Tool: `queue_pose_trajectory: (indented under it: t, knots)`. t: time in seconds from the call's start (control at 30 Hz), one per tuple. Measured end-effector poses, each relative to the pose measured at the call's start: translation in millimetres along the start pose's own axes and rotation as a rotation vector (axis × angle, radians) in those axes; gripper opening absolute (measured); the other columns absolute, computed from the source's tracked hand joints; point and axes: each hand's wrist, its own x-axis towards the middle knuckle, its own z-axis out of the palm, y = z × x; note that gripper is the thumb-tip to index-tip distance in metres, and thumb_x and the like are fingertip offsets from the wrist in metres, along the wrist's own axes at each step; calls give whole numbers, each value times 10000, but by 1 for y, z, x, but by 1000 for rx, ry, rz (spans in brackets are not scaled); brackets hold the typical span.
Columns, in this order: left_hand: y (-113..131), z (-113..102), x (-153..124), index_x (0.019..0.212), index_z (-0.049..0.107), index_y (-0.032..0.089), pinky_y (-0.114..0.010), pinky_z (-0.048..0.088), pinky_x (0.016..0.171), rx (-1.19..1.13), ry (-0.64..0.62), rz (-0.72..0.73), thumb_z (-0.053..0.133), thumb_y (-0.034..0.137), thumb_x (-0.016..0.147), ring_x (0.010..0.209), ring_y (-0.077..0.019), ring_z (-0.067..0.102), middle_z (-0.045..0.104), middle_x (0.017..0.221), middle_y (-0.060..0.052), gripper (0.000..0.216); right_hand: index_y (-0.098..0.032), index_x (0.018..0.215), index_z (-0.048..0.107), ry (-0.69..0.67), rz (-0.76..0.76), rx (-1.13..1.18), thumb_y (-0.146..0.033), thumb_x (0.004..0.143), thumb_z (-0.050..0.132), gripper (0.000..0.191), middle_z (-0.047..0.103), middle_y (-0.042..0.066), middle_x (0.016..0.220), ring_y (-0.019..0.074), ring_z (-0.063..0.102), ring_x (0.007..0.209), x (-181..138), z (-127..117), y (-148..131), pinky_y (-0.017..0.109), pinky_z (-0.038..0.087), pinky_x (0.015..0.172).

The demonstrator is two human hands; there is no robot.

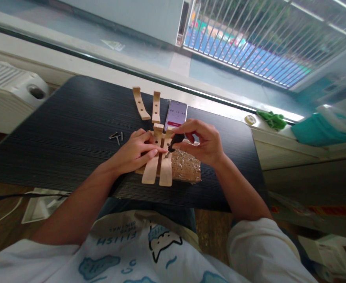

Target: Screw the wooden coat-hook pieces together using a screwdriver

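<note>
Two pale wooden slats [158, 169] lie side by side on a cork board [187, 169] near the front of a dark table [72, 133]. My left hand [133, 151] rests on the slats, its fingers pressed down and pointing right. My right hand [204, 141] is closed in a pinch on a small black-handled screwdriver [174, 142], whose tip points down at the right slat. Two more curved wooden slats [148, 105] lie farther back. A few loose screws [116, 136] lie to the left.
A phone [175, 114] with a lit screen lies behind the slats. A white radiator [10, 86] stands at the left. On the window sill sit a tape roll [250, 119], a green cloth [271, 119] and a teal bag [323, 131]. A cable [19, 195] runs below the table.
</note>
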Motion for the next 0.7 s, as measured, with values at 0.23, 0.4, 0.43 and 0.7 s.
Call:
queue_pose_trajectory:
  t: [0.23,0.4,0.43,0.7]
  knots:
    - [0,1,0,1113,731,273,-424,357,910,-1,10,14,394,315,962,924,-229,445,545,954,-57,371,-184,957,641,26,-44,-20,-269,794,736,207,598,-50,750,24,397,541,0,4,-2,178,355,485]
    - [-1,0,-2,1121,727,274,-423,357,907,5,19,22,390,315,963,930,-231,447,537,955,-58,375,-189,952,618,68,-70,-90,-234,792,730,200,578,-59,728,36,475,570,-1,6,-2,183,410,514]
    - [-1,0,-2,1126,725,275,-423,357,907,6,16,22,390,315,963,930,-231,446,537,955,-58,374,-191,958,614,75,-75,-101,-222,791,729,204,586,-56,739,42,503,589,-1,7,-2,190,434,535]
    - [-2,2,-1,1126,725,275,-417,356,905,5,22,27,395,324,964,936,-234,450,543,948,-57,371,-206,1008,587,83,-75,-198,-176,791,722,257,633,-41,809,78,616,717,-4,9,-6,217,519,637]
